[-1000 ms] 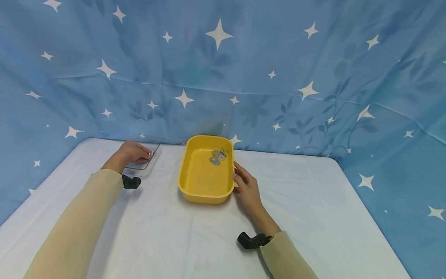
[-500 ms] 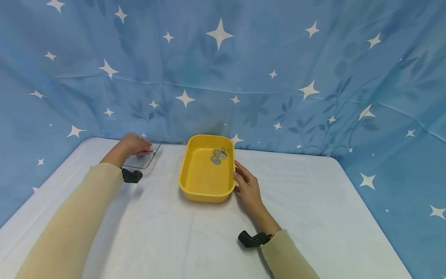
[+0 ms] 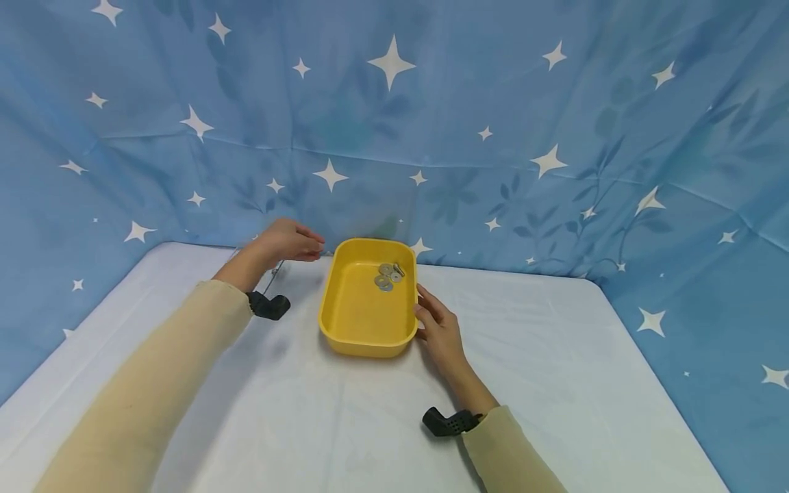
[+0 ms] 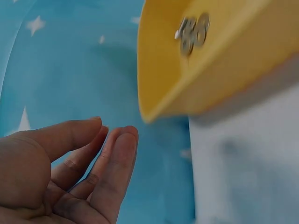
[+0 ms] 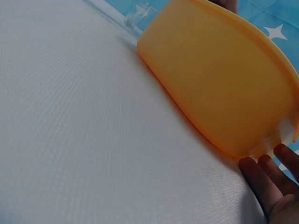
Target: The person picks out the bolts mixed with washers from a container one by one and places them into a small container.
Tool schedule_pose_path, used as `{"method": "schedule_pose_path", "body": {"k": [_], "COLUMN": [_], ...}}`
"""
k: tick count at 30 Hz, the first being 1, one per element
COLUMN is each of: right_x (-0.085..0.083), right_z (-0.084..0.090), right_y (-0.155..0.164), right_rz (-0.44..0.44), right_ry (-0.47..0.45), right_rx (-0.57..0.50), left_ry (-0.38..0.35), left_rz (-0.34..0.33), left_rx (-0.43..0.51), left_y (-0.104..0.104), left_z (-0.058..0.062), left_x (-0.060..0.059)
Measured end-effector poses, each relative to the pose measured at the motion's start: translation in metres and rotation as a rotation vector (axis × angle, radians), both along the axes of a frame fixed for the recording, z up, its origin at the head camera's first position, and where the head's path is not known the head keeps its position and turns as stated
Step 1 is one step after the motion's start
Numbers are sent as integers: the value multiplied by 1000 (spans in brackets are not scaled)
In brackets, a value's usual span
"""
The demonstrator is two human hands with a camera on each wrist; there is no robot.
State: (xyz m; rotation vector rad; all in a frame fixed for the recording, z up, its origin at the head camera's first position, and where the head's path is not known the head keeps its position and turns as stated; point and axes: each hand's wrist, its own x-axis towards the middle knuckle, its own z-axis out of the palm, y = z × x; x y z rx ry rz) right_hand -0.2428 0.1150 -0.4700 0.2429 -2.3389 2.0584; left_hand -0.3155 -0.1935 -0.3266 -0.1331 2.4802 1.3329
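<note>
Left hand [image 3: 285,241], fingers pinched together with contents indiscernible, hovers just left of the tray [image 3: 360,322] that right hand [image 3: 439,331] steadies open-fingered; risk: anything released short lands outside, missing the washers [image 3: 387,275].

A table [image 3: 555,356] covered with a smooth white cloth fills the lower part of the view. Behind it and along both sides hangs a blue fabric backdrop [image 3: 468,123] printed with white stars and faint darker leaf sprigs, creased in places. The light seems even and soft, with only pale shadows on the cloth.
</note>
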Motion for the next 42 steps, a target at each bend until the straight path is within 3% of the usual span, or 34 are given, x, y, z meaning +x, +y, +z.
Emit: {"method": "schedule_pose_path", "body": {"k": [6, 15, 25, 33, 42], "right_x": [0, 0, -2, -2, -1], "right_z": [-2, -2, -3, -3, -4], "right_y": [3, 6, 6, 3, 1], "right_rz": [-8, -24, -7, -3, -15], "right_ry": [-14, 0, -1, 8, 9], "right_rx": [-10, 12, -10, 7, 28], "left_ry": [8, 28, 55, 102, 82], "left_rz": [-55, -76, -101, -102, 51], "left_rx": [47, 108, 105, 3, 128], "left_y": [39, 82, 110, 118, 133], "left_z": [-7, -26, -46, -61, -79], "left_x": [-11, -23, -30, -36, -43]}}
